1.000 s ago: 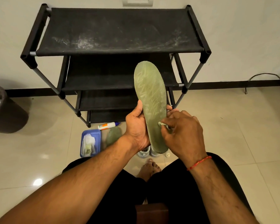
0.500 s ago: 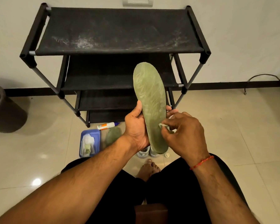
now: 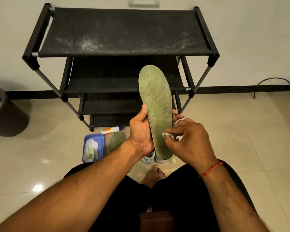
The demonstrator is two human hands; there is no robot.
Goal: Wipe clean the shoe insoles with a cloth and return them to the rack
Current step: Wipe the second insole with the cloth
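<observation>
Leftmost, a dark bin (image 3: pixel 0 106) sat on the tiled floor. Next came a blue tray (image 3: pixel 95 136) holding crumpled white wipes (image 3: pixel 90 147), with a second insole (image 3: pixel 117 141) lying just beside it and a glue bottle (image 3: pixel 112 130) behind. Centrally, before the black rack (image 3: pixel 124 30), the left hand (image 3: pixel 141 131) gripped an upright green insole (image 3: pixel 156 106), thumb and fingers curled round its edges. Further right, the right hand (image 3: pixel 191 143) pinched a small cloth (image 3: pixel 167 135) against that insole's lower part.
</observation>
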